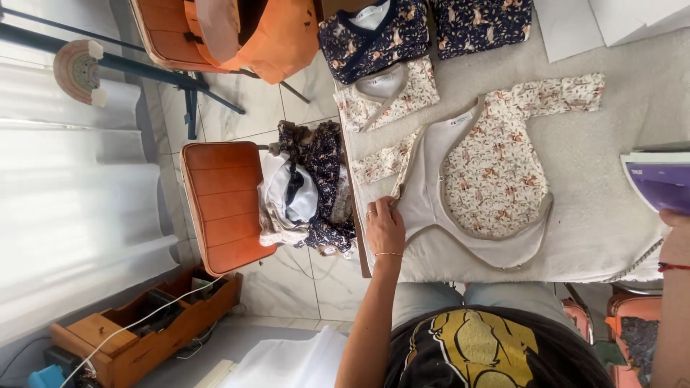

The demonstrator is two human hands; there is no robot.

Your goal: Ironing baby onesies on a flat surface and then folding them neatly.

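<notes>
Left hand (385,226) flat | on cream baby garment's (489,172) open left edge

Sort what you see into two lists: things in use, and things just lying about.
In use: left hand pressing the opened cream printed garment; right hand by the purple iron.
Lying about: folded navy garments; clothes pile on orange chair.

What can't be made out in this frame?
- Right hand: cut off by the right edge of the head view; its grip on the purple iron is not visible.
- Iron: only partly in frame.
- Left hand fingertips: whether they pinch or just press the cream garment is unclear.
</notes>
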